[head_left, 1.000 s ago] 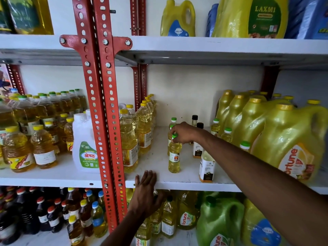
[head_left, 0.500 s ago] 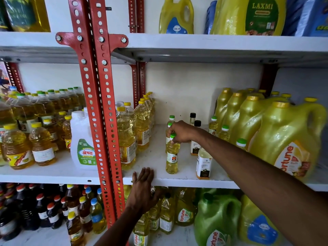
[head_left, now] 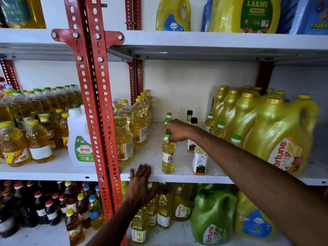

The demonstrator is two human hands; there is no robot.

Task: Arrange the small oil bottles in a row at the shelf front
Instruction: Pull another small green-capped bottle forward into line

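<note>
Right hand (head_left: 174, 130) has slid the small oil bottle (head_left: 167, 158) forward – fingers pinched on its green cap, it's now at the shelf (head_left: 186, 178) front beside the white-labelled bottle (head_left: 199, 161). Left hand (head_left: 140, 183) lies flat on the edge.

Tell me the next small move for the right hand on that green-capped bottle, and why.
Probably let go. The right hand grips the cap of the small oil bottle, which stands upright near the shelf front edge, beside the white-labelled bottle. More green-capped bottles wait behind; the left hand rests on the edge.
</note>
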